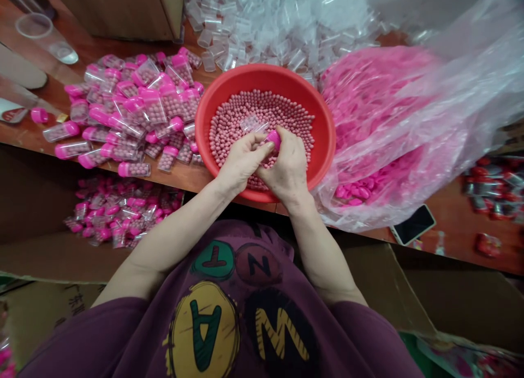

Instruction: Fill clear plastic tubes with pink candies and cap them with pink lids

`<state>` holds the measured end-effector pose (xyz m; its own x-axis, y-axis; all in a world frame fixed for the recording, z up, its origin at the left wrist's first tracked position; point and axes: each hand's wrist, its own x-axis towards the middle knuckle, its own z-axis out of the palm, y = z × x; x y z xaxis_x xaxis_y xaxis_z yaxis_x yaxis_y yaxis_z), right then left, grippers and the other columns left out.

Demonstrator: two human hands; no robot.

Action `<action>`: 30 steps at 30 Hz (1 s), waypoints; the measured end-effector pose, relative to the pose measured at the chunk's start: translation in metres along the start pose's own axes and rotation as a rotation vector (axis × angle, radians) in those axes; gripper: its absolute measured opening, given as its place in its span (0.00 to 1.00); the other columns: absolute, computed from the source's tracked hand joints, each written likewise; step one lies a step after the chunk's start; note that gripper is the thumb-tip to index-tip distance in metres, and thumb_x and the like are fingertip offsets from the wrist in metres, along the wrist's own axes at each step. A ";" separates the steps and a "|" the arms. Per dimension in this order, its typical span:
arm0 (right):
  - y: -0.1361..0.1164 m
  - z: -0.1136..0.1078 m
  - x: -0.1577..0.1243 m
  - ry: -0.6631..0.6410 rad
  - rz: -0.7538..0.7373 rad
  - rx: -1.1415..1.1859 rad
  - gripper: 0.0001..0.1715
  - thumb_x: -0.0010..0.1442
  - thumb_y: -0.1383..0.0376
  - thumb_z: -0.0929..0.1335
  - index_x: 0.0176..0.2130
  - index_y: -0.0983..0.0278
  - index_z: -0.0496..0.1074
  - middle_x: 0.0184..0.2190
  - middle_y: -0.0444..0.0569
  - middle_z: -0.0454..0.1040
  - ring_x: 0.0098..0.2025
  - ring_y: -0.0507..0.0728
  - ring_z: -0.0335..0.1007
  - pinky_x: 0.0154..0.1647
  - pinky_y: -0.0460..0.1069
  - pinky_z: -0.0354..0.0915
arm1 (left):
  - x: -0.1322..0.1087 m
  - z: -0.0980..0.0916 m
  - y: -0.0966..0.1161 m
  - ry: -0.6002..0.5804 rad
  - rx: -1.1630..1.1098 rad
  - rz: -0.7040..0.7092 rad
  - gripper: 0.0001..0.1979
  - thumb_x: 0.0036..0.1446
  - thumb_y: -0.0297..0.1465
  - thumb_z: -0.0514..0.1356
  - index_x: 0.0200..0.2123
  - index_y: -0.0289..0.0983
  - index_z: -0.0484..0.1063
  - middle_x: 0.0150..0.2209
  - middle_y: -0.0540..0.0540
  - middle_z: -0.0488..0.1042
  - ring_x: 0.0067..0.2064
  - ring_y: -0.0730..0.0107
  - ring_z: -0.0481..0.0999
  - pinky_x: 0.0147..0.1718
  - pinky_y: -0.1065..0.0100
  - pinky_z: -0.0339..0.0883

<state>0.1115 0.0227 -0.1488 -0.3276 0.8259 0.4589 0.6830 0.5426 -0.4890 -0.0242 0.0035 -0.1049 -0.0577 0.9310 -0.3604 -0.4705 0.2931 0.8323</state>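
Note:
A red bowl (pixel 325 121) holds many small pink beads (pixel 229 121). Over its front half both my hands meet around a small container with a bright pink cap (pixel 273 140). My left hand (pixel 244 158) has its fingers closed on the container, whose body is mostly hidden by the fingers. Thumb and fingers of my right hand (pixel 289 162) pinch the pink cap. Just behind the hands, clear empty containers (pixel 251 123) lie on the beads. To the left of the bowl is a heap of bead-filled containers with pink caps (pixel 153 107).
Clear empty containers (pixel 262 28) are piled behind the bowl. A plastic bag of pink caps (pixel 380 99) lies right, beside a phone (pixel 414 225). Cardboard box (pixel 118 9) and clear cup (pixel 47 36) stand back left. Below the table edge, an open box holds more filled containers (pixel 118 208).

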 end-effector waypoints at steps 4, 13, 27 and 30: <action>0.006 -0.004 0.003 0.000 -0.058 -0.035 0.41 0.62 0.53 0.74 0.68 0.66 0.68 0.57 0.65 0.78 0.58 0.74 0.74 0.65 0.73 0.71 | 0.000 0.000 0.001 -0.007 0.000 -0.025 0.08 0.63 0.27 0.73 0.35 0.36 0.75 0.30 0.52 0.76 0.33 0.76 0.73 0.36 0.74 0.68; 0.009 -0.008 0.010 -0.082 -0.039 -0.034 0.38 0.60 0.52 0.76 0.63 0.63 0.71 0.53 0.62 0.79 0.57 0.73 0.75 0.63 0.73 0.71 | 0.001 0.000 0.001 -0.016 -0.011 -0.057 0.11 0.63 0.29 0.73 0.33 0.37 0.74 0.29 0.53 0.75 0.31 0.76 0.72 0.36 0.73 0.68; 0.012 -0.013 0.020 -0.139 -0.018 0.205 0.49 0.61 0.51 0.78 0.72 0.60 0.62 0.71 0.63 0.68 0.74 0.74 0.66 0.77 0.74 0.64 | 0.005 -0.001 -0.003 0.025 -0.100 0.044 0.03 0.66 0.29 0.69 0.42 0.36 0.81 0.39 0.48 0.82 0.43 0.71 0.80 0.50 0.70 0.74; 0.015 -0.010 0.019 -0.143 -0.011 0.159 0.47 0.63 0.51 0.76 0.73 0.60 0.61 0.72 0.64 0.67 0.75 0.74 0.64 0.77 0.76 0.62 | 0.001 0.001 -0.003 0.066 -0.037 0.135 0.12 0.57 0.21 0.73 0.44 0.37 0.81 0.43 0.49 0.84 0.48 0.71 0.81 0.54 0.71 0.72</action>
<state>0.1220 0.0451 -0.1392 -0.4315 0.8269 0.3606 0.5709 0.5598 -0.6005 -0.0222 0.0038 -0.1076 -0.1799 0.9446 -0.2746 -0.4867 0.1571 0.8593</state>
